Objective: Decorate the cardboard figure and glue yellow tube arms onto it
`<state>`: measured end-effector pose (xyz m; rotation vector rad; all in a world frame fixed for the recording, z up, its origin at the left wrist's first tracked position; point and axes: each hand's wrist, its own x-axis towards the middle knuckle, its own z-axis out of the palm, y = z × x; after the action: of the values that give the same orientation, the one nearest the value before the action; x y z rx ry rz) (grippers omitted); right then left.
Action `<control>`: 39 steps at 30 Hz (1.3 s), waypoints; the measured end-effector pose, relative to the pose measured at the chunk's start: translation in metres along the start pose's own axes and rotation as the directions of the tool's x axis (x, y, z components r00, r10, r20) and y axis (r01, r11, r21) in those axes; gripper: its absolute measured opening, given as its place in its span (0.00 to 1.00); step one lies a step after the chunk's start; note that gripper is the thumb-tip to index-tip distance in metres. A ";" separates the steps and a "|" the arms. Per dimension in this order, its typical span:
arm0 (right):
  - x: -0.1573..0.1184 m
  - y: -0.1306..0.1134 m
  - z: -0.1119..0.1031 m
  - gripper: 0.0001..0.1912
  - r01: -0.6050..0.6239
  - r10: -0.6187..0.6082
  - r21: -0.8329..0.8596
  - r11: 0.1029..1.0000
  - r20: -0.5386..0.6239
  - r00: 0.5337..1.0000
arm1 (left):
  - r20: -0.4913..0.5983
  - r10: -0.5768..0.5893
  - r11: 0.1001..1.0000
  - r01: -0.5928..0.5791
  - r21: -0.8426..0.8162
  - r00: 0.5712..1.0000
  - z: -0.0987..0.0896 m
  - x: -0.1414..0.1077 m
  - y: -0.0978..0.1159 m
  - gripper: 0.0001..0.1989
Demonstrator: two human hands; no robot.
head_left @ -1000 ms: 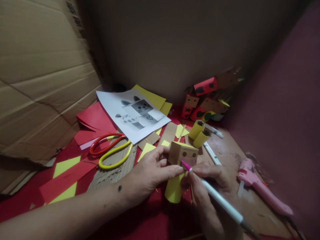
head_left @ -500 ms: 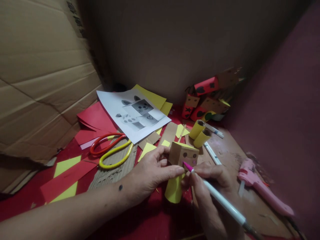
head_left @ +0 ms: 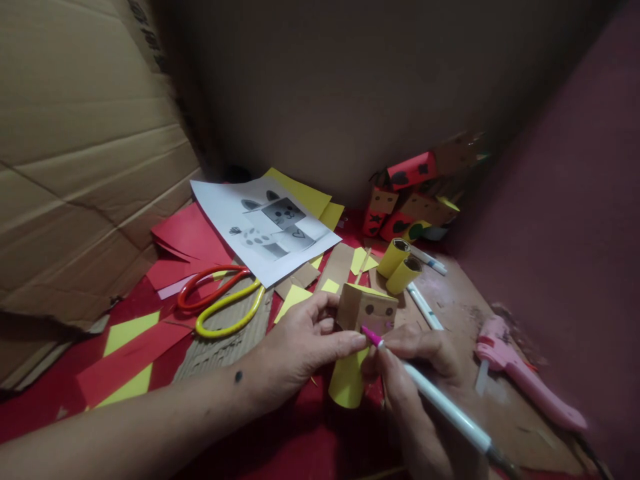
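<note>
A cardboard figure with a box-shaped brown head (head_left: 374,309) and a yellow paper tube body (head_left: 349,380) is in the middle front. Two dark round eyes and a small pink mark show on its front face. My left hand (head_left: 307,343) grips the head, with the thumb across its lower edge and the fingers at its left side. In my right hand (head_left: 425,380) is a white felt-tip pen (head_left: 445,407) with a magenta end. That end rests at or very near the lower left part of the face; whether it touches I cannot tell.
Red-and-yellow-handled scissors (head_left: 225,307) lie left on corrugated cardboard. Behind are a printed sheet (head_left: 270,230) and red paper (head_left: 193,230). Two yellow tubes (head_left: 403,273) stand beyond the figure, near more figures (head_left: 413,170). A pink glue gun (head_left: 525,377) lies right, beside the wall.
The pen's magenta end has shifted slightly left and down along the face. My left hand keeps its hold on the figure, and the whole view has moved very slightly.
</note>
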<state>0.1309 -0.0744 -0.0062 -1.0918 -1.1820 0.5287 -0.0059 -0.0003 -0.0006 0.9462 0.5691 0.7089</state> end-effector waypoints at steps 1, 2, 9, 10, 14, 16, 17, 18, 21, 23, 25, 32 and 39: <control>0.001 0.001 -0.001 0.05 0.006 -0.006 -0.001 1.000 0.007 1.000 | -0.001 -0.001 1.000 0.001 -0.002 1.000 0.000 0.000 0.000 0.17; 0.002 0.001 -0.002 0.05 0.005 -0.005 0.000 1.000 0.009 1.000 | -0.003 -0.001 1.000 0.001 -0.005 1.000 0.000 0.000 0.000 0.17; 0.001 0.000 -0.002 0.06 0.001 -0.002 0.049 0.999 0.020 1.000 | -0.011 0.007 1.000 -0.007 -0.018 1.000 0.000 0.001 0.001 0.17; 0.000 0.001 -0.002 0.06 -0.005 0.005 0.049 0.999 0.006 1.000 | -0.016 0.004 1.000 -0.005 -0.016 1.000 0.000 0.001 0.001 0.17; -0.001 0.002 -0.005 0.05 0.006 -0.006 0.006 1.000 0.005 1.000 | -0.047 -0.003 1.000 0.002 -0.020 0.999 0.001 0.001 0.001 0.17; -0.002 0.002 -0.004 0.05 0.006 -0.006 -0.003 1.000 0.004 1.000 | -0.039 -0.003 1.000 0.002 -0.023 0.999 0.000 0.001 0.001 0.17; -0.003 0.002 -0.002 0.05 -0.006 0.006 0.003 1.000 -0.016 1.000 | -0.032 -0.002 1.000 0.001 -0.023 0.999 0.000 0.001 0.001 0.17; -0.004 0.001 0.000 0.05 -0.022 0.023 0.014 1.000 -0.045 0.999 | -0.025 -0.004 1.000 0.004 -0.019 1.000 0.000 0.001 0.000 0.18; -0.006 -0.002 0.005 0.06 -0.077 0.080 0.034 0.996 -0.118 0.990 | -0.022 -0.007 1.000 0.007 -0.006 1.000 -0.001 0.001 -0.001 0.18; -0.006 -0.003 0.005 0.06 -0.070 0.071 0.016 0.997 -0.111 0.991 | -0.021 -0.007 1.000 0.007 0.003 1.000 -0.001 0.001 0.000 0.18; -0.004 -0.003 0.001 0.06 -0.035 0.034 -0.013 0.999 -0.058 0.998 | -0.020 -0.007 1.000 0.008 0.006 1.000 -0.001 0.001 0.000 0.18; -0.003 -0.001 -0.001 0.05 -0.017 0.019 0.055 0.998 -0.041 0.999 | -0.025 -0.008 1.000 0.008 0.010 1.000 0.001 0.000 0.003 0.17; -0.002 0.002 -0.002 0.06 0.004 -0.005 0.057 0.998 0.009 1.000 | -0.018 -0.002 1.000 0.002 -0.001 1.000 -0.001 0.001 0.000 0.17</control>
<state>0.1328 -0.0756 -0.0091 -1.0391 -1.1702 0.5607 -0.0061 0.0008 -0.0006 0.9386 0.5857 0.7162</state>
